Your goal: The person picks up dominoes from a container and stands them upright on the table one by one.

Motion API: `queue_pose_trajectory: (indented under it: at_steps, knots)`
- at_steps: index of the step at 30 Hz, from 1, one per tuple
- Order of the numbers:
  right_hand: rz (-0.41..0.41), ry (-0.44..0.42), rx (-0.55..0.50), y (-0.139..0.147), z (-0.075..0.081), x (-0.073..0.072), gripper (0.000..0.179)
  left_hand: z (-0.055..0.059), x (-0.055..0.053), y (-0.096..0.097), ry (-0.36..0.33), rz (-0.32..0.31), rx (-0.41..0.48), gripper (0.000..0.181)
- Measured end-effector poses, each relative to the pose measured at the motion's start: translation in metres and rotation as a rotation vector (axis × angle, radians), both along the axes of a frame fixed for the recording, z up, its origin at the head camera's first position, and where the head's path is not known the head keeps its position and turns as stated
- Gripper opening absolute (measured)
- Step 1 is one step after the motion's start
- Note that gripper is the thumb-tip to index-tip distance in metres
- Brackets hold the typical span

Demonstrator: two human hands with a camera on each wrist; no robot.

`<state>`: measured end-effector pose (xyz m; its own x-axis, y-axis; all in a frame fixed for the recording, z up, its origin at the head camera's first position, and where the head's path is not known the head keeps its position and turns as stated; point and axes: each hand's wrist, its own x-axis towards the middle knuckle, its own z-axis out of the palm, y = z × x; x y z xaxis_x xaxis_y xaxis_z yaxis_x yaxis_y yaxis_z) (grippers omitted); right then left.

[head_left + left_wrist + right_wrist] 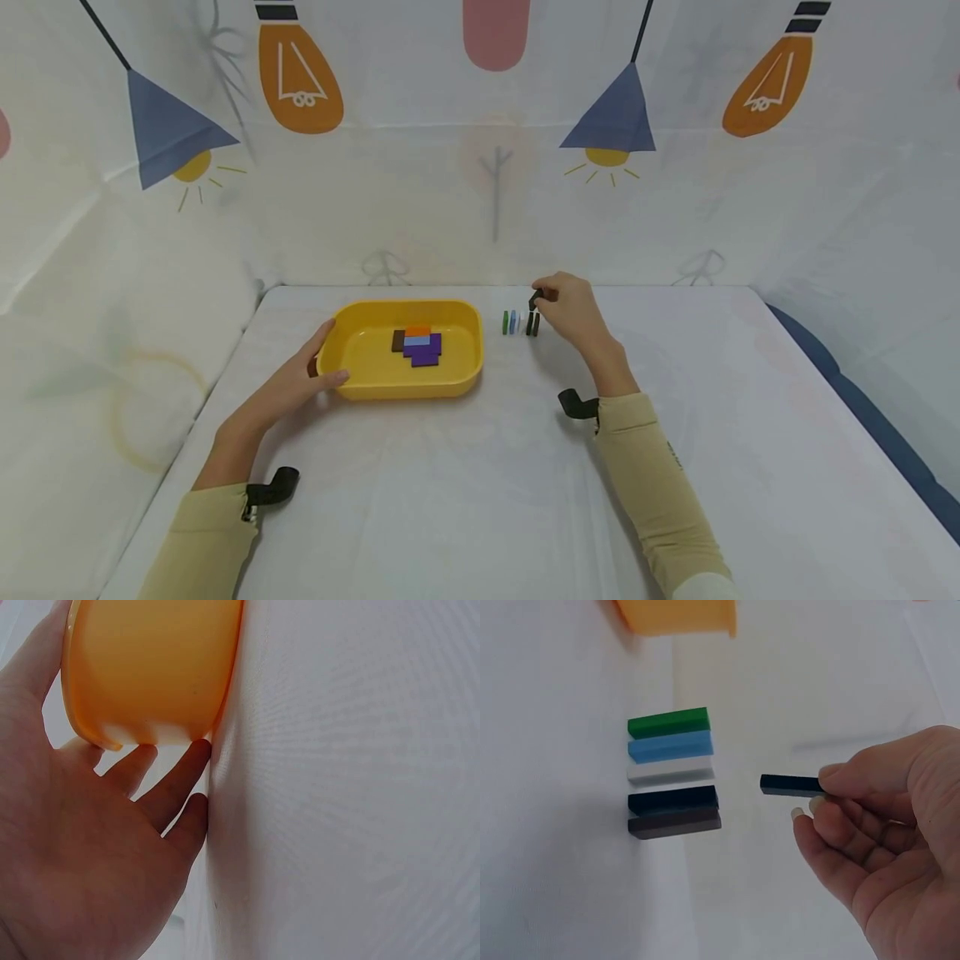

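My left hand (291, 388) holds the left end of a yellow tray (465, 385), thumb at the near side and fingers farther back. Flat domino-like tiles lie together inside it: dark brown (397, 341), orange (417, 330), light blue (417, 341) and purple (424, 361). Between thumb and fingertips my right hand (576, 315) pinches a black domino (789, 785), raised just above a row of standing dominoes. That row runs green (669, 723), light blue (671, 747), white (671, 772), black (673, 800) and brown (675, 823).
A white-covered table (465, 483) carries everything. Behind it hangs a white cloth (420, 200) printed with lamps and bulbs. Dark blue material (862, 400) shows past the table's right edge. A black wrist mount (273, 487) sticks out from each sleeve.
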<state>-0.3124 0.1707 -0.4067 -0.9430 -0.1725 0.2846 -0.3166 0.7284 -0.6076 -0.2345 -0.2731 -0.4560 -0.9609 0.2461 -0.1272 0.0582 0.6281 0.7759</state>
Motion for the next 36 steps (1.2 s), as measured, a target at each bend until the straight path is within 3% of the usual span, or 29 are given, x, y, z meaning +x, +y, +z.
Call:
queue_pose_trajectory:
  at_steps: [14,27,36]
  knots:
    - [-0.051,-0.013,0.021,0.008,-0.001,-0.002,0.031,0.001,0.0,0.001,0.004,-0.003,-0.016,0.1]
    - [-0.066,-0.069,0.104,0.013,-0.002,-0.002,0.035,0.003,0.0,0.001,0.005,-0.005,0.001,0.1]
    - [-0.058,-0.133,0.131,0.015,-0.012,-0.007,0.037,0.003,0.002,0.002,0.0,0.005,-0.009,0.101]
